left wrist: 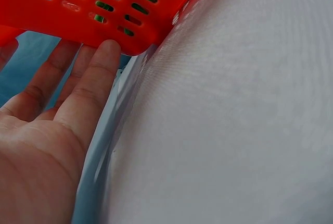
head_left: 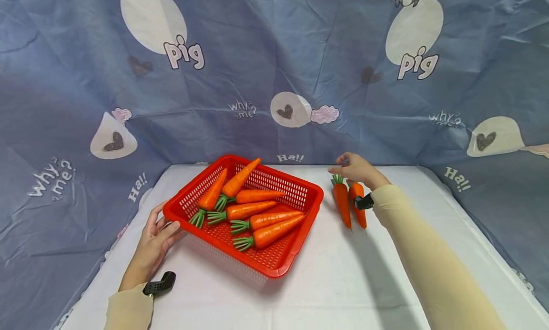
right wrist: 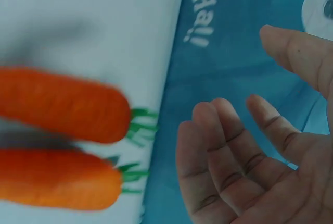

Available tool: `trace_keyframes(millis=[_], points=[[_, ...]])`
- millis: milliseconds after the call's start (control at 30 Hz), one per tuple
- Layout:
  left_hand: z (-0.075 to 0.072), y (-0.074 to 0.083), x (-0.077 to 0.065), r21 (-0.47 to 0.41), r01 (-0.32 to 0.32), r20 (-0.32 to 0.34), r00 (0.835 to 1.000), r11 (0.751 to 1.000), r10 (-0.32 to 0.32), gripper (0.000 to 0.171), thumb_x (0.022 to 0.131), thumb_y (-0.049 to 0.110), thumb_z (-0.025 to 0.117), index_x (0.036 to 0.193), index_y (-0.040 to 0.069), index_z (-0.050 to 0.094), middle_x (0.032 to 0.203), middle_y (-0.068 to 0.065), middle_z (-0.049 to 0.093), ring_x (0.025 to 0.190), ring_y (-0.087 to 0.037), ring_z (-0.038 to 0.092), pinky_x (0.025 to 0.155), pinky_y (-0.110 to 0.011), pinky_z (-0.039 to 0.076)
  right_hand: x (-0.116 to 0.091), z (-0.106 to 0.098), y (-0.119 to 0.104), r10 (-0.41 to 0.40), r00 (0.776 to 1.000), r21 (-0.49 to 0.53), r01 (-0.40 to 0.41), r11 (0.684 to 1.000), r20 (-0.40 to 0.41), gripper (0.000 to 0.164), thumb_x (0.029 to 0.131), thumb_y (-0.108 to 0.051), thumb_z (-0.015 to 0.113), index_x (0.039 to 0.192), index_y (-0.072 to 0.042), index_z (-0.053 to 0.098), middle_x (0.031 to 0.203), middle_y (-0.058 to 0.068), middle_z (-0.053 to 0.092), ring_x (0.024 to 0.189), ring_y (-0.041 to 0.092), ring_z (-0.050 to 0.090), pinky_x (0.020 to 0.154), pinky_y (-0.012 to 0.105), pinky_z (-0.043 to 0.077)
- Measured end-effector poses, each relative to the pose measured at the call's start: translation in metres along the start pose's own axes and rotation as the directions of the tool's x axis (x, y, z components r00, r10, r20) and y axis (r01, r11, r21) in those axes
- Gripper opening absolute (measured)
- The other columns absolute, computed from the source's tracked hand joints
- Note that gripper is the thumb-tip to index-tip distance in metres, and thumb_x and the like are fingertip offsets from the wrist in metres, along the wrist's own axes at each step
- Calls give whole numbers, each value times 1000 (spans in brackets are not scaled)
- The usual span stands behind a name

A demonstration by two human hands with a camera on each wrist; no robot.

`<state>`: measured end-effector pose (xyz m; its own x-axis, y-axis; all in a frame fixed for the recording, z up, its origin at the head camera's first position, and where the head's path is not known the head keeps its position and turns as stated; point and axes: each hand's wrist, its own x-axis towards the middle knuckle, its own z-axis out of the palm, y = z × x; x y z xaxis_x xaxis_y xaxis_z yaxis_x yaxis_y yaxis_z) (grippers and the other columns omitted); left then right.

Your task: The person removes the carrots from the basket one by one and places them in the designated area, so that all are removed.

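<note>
At the left end of a red plastic basket (head_left: 296,244) is my left hand (head_left: 156,239). Its fairly straight digits touch the basket's outer corner, and in the left wrist view a fingertip of that hand (left wrist: 106,49) meets the lower edge of the slotted wall (left wrist: 78,5). Several orange carrots with green tops, one of them the front carrot (head_left: 279,231), lie inside the basket. My right hand (head_left: 353,168) hovers over the tops of two carrots, a left one (head_left: 341,201) and a right one (head_left: 358,196), its palm holding nothing and its fingers loosely bent.
The two carrots lie side by side on a white cloth-covered table (head_left: 326,282), right of the basket. A blue printed curtain (head_left: 257,58) hangs behind the table's back edge and along both sides.
</note>
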<state>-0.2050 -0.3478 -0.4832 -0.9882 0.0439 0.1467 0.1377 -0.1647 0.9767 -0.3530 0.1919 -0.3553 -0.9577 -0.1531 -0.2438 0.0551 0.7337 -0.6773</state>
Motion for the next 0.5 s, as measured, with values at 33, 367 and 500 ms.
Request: trace_keyframes(millis=[33, 367, 500], points=[[0, 0, 0, -2, -2, 0, 1000, 1000, 2, 64, 109, 4, 56, 164, 24, 31, 147, 5, 58, 125, -6, 68, 98, -28, 63, 1, 1, -5, -18, 1000, -10, 18, 1000, -5, 64, 103, -41, 70, 147, 0, 47, 143, 27, 60, 125, 42, 62, 112, 53, 55], [-3, -1, 3, 12, 20, -6, 1000, 1000, -20, 64, 110, 7, 58, 164, 28, 31, 148, 5, 55, 125, -5, 67, 100, -29, 62, 13, 18, -49, -161, 986, -74, 158, 985, -39, 51, 100, -32, 76, 139, -7, 55, 131, 22, 68, 109, 35, 66, 100, 48, 58], [-4, -1, 3, 8, 21, -8, 1000, 1000, -21, 64, 110, 7, 58, 164, 27, 31, 149, 4, 55, 125, -5, 67, 101, -29, 62, 17, 28, -65, -218, 975, -89, 214, 973, -38, 48, 98, -28, 78, 137, -8, 58, 127, 19, 70, 114, 35, 66, 101, 49, 56]])
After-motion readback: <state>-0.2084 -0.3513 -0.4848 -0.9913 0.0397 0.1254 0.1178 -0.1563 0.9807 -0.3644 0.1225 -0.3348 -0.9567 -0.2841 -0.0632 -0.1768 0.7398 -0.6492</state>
